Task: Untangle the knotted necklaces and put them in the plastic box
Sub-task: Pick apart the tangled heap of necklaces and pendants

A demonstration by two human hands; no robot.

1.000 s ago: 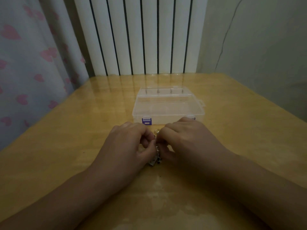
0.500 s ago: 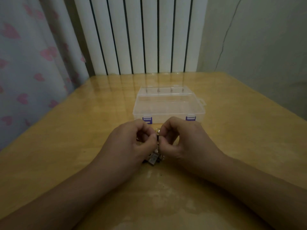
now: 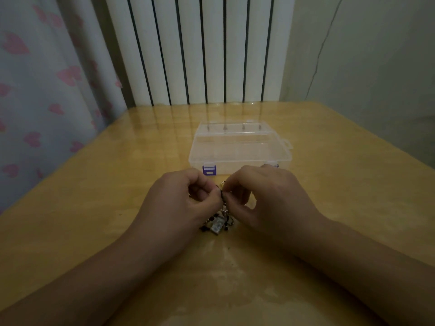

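A tangle of knotted necklaces [image 3: 217, 223], dark beads and a silvery rectangular pendant, hangs down to the wooden table [image 3: 94, 208] between my hands. My left hand [image 3: 181, 203] and my right hand [image 3: 266, 198] meet fingertip to fingertip and each pinches the chain at the top of the knot, where a small ring shows. The clear plastic box [image 3: 240, 149] with purple latches stands closed just behind my hands. Most of the chain is hidden by my fingers.
A white radiator [image 3: 200, 50] rises behind the table's far edge. A curtain with pink hearts [image 3: 42, 90] hangs at the left, and a pale wall stands at the right.
Both hands have lifted slightly and shifted around the knot, fingers working the chain; the pendant end now dangles lower below them. The box has not moved.
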